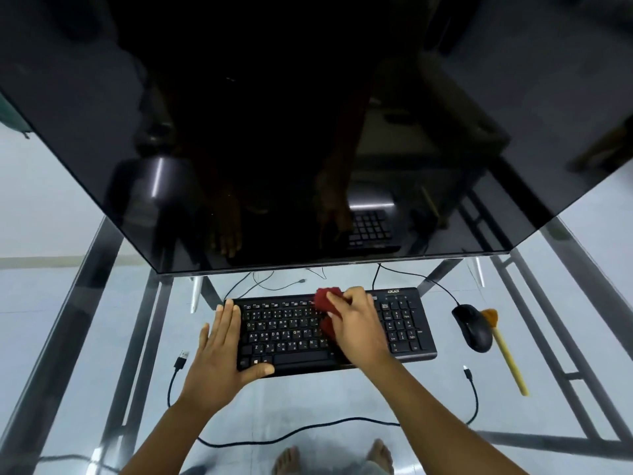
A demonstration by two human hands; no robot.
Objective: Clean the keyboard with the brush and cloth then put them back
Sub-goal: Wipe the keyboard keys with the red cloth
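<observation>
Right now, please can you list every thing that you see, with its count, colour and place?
keyboard: one, black, middle of the glass table, below the monitor.
cloth: one, dark red, on the keyboard's upper middle keys, in the right hand.
brush: one, yellow handle with brown bristles, on the table right of the mouse.
mouse: one, black, wired, right of the keyboard.
monitor: one, black, switched off, behind the keyboard.
cable: one, black, loose, lying on the table near the front edge, its two plugs left and right of the keyboard.
table: one, clear glass top on a metal frame.
left hand: flat against the keyboard's left end, thumb on the front edge.
right hand: gripping the cloth.
feet: two, bare, seen through the glass.
</observation>
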